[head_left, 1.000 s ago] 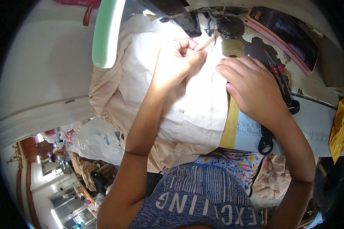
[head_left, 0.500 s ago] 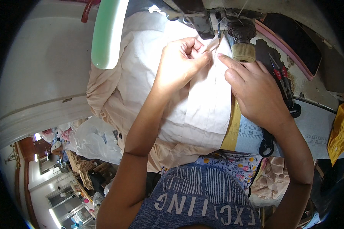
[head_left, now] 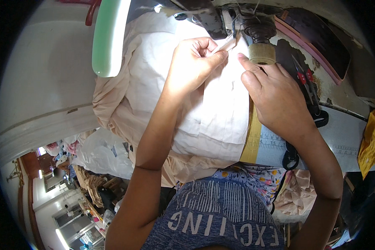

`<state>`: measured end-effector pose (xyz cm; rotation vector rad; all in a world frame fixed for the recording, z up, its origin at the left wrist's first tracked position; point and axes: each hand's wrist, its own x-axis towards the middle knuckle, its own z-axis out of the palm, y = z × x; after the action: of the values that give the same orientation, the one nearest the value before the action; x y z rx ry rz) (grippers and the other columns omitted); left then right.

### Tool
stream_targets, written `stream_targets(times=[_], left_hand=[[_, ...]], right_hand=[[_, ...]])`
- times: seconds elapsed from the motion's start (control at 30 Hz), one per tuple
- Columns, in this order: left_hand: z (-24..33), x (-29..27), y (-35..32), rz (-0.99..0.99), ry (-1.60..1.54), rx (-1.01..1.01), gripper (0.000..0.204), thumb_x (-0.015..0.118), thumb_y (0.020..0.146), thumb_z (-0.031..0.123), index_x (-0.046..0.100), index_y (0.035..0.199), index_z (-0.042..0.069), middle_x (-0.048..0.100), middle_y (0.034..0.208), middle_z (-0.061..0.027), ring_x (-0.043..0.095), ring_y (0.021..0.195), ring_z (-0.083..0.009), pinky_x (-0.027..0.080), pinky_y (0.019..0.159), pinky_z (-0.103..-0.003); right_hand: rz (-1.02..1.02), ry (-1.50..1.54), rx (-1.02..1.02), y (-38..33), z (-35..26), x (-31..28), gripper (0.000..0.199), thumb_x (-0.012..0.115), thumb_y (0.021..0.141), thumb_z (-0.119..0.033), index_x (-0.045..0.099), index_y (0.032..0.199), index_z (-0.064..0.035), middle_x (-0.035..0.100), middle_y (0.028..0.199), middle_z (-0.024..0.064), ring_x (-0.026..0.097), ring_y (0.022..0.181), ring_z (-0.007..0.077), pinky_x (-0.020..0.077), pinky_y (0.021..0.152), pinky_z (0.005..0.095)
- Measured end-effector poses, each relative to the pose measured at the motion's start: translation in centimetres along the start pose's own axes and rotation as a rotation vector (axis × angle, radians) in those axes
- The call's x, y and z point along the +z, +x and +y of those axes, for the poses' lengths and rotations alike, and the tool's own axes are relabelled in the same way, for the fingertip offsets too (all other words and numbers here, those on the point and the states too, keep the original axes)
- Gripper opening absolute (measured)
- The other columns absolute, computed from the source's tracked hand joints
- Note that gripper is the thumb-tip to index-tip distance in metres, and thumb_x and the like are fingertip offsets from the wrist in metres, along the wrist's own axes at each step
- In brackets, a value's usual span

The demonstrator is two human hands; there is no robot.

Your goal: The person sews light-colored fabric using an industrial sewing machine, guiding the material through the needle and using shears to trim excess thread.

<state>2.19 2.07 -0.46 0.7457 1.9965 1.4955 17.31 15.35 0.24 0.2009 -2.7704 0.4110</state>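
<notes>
Cream-white fabric (head_left: 154,75) lies spread beneath the sewing machine (head_left: 210,23), brightly lit near the needle area. My left hand (head_left: 196,64) pinches a folded edge of this fabric between thumb and fingers, just in front of the presser foot (head_left: 234,29). To the right, my right hand (head_left: 275,93) rests beside the fabric with its index finger stretched toward the fold. Its other fingers reach past a ridged beige knob (head_left: 262,54), which partly hides them. No object shows in that hand.
A green-white lamp tube (head_left: 110,41) hangs at upper left. Right of my right hand lie red-handled snips (head_left: 306,79), black-handled scissors (head_left: 291,157) and a phone in a pink case (head_left: 316,41). A measuring strip (head_left: 271,141) runs along the near edge, with yellow cloth (head_left: 367,146) at far right.
The view has shifted slightly. The folded edge in my left hand shows more now, lifted between thumb and fingers. My right index finger has drawn back a little from the left hand.
</notes>
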Motion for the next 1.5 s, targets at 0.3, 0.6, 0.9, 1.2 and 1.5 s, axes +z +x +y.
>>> stream_targets(times=[0.3, 0.6, 0.9, 1.2, 1.5], left_hand=[[0.5, -0.8, -0.3, -0.057, 0.035, -0.055, 0.012, 0.070, 0.077, 0.007, 0.060, 0.077, 0.002, 0.060, 0.063, -0.0001, 0.052, 0.052, -0.0027, 0.039, 0.046, -0.017], [0.4, -1.0, -0.5, -0.086, -0.024, -0.099, 0.014, 0.070, 0.074, 0.006, 0.060, 0.082, 0.001, 0.062, 0.066, -0.0013, 0.054, 0.055, -0.0023, 0.042, 0.048, -0.017], [1.3, -0.5, -2.3, -0.029, 0.159, -0.010, 0.009, 0.068, 0.078, 0.008, 0.061, 0.080, 0.003, 0.058, 0.063, 0.0022, 0.050, 0.055, -0.0021, 0.041, 0.051, -0.018], [0.2, 0.1, -6.1, -0.082, 0.460, 0.328, 0.019, 0.069, 0.077, 0.013, 0.060, 0.089, 0.000, 0.063, 0.100, -0.0162, 0.061, 0.075, -0.0251, 0.048, 0.070, -0.032], [1.2, -0.5, -6.4, -0.282, 0.514, 0.520, 0.030, 0.067, 0.074, 0.017, 0.057, 0.100, 0.005, 0.060, 0.112, -0.0153, 0.058, 0.096, -0.0315, 0.047, 0.081, -0.037]], right_hand=[[-0.030, 0.027, -0.012, 0.0, 0.1, -0.3, 0.016, 0.050, 0.082, -0.011, 0.056, 0.093, -0.0026, 0.058, 0.116, 0.0146, 0.054, 0.101, 0.0227, 0.0458, 0.089, 0.0339], [0.002, 0.031, 0.002, -0.1, -0.2, 0.1, 0.020, 0.050, 0.080, -0.009, 0.057, 0.098, -0.0029, 0.057, 0.116, 0.0113, 0.053, 0.103, 0.0224, 0.0462, 0.089, 0.0344], [0.068, 0.090, -0.093, -0.5, 0.0, 0.0, 0.020, 0.053, 0.076, -0.006, 0.059, 0.094, -0.0032, 0.059, 0.111, 0.0099, 0.052, 0.105, 0.0252, 0.0438, 0.091, 0.0363], [0.037, 0.230, -0.055, -0.8, 0.5, -0.3, 0.022, 0.056, 0.073, -0.005, 0.059, 0.095, -0.0023, 0.062, 0.103, 0.0111, 0.055, 0.101, 0.0265, 0.0449, 0.088, 0.0376], [0.173, 0.340, 0.049, 0.1, 1.1, 0.2, 0.034, 0.056, 0.073, 0.001, 0.055, 0.107, -0.0050, 0.058, 0.099, 0.0122, 0.056, 0.093, 0.0297, 0.0489, 0.076, 0.0382]])
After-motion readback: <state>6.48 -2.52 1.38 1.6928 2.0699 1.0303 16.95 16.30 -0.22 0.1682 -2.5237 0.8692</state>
